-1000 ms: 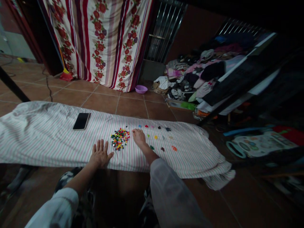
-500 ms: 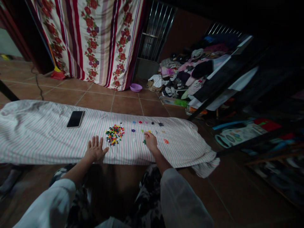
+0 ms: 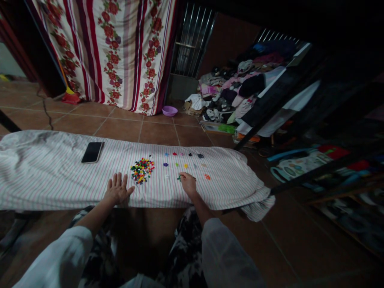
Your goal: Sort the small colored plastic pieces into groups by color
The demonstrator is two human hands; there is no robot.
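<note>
My left hand lies flat with fingers spread on the striped cloth, just left of a pile of small multicoloured beads. My right hand is closed in a pinch at a small dark green cluster, partly covered by the fingers. Whatever sits between the fingertips is too small to make out. Around it lie small clusters sorted by colour, among them a yellow cluster, an orange cluster, a purple cluster, a white cluster and a red cluster.
A black-screened phone rests on the cloth at the left. Beyond, on the tiled floor, are a purple basin, a red and yellow broom and a heap of clothes. A floral curtain hangs behind.
My right hand has moved slightly down, from near the light green and yellow clusters to the dark green one. My left hand stays flat. The view has shifted a little.
</note>
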